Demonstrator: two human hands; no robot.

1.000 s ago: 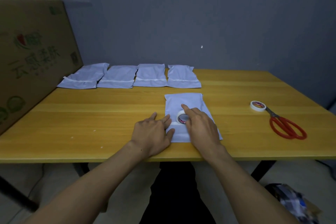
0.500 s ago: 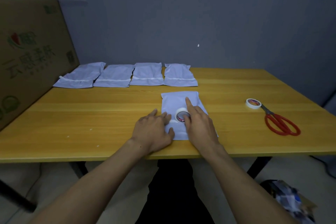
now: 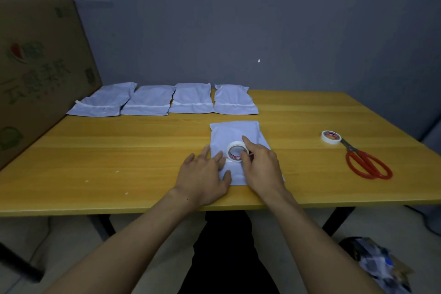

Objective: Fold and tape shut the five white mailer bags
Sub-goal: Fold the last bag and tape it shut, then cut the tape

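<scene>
Right hand (image 3: 262, 169) drew index back, grip pinching tape roll (image 3: 229, 151); flat left hand (image 3: 202, 179) pins bag (image 3: 235, 131) pointing away

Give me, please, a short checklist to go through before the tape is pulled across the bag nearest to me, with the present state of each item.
1. Bag held down: the left hand presses flat on the left edge of the near bag. Ok.
2. Roll in grip: the right hand holds the tape roll on the bag. Ok.
3. Flap folded and tape end stuck down: hidden under the hands. Cannot tell.
4. Scissors for the cut: on the table at the right, probably within reach. Ok.
5. Other four bags: in the back row, each with a strip across. Ok.
</scene>
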